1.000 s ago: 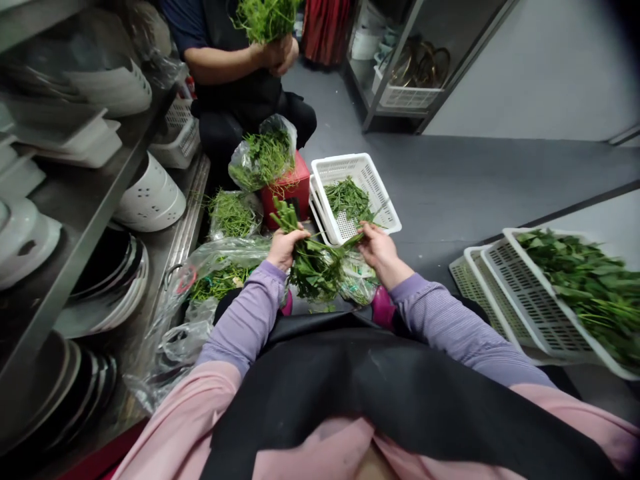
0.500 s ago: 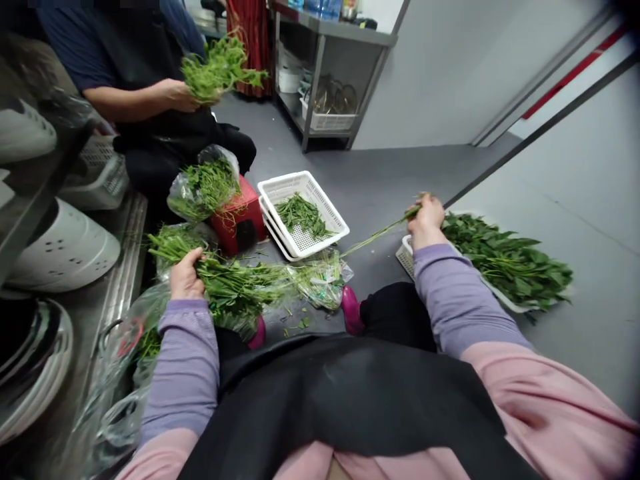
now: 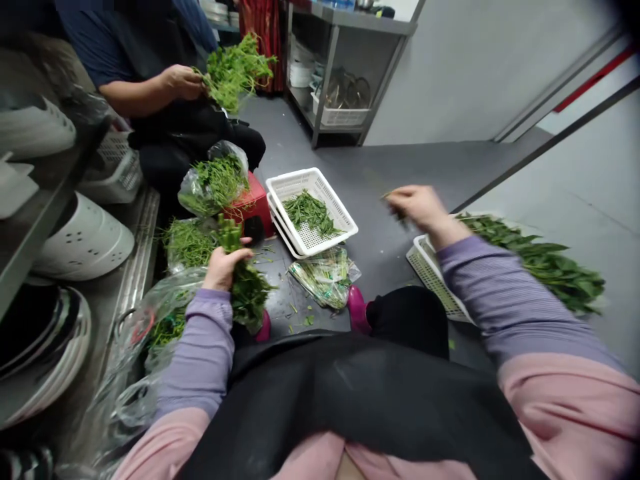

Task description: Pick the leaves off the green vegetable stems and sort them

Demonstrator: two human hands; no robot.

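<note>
My left hand (image 3: 223,267) is closed round a bunch of leafy greens (image 3: 247,290), stems pointing up and leaves hanging down. Out to the right, my right hand (image 3: 417,208) is pinched, with a thin stem end and something dark and blurred below its fingers. Between the hands a white basket (image 3: 350,229), stacked on another, holds some cut green leaves (image 3: 311,212). A clear bag of pale stems (image 3: 325,275) lies on the floor in front of it. Under my right forearm stands a white basket (image 3: 417,259) piled with large dark leaves (image 3: 560,267).
Across from me a seated person's hand (image 3: 183,81) holds feathery greens (image 3: 240,70). A bag of greens (image 3: 217,180) rests on a red box (image 3: 257,203). Metal shelving (image 3: 125,267) with white containers runs along the left; a steel table (image 3: 350,20) stands behind.
My left hand has turned the bunch upright and moved right. My right hand has shifted slightly left, and the long stems it held are no longer visible. The other person's greens have shifted right.
</note>
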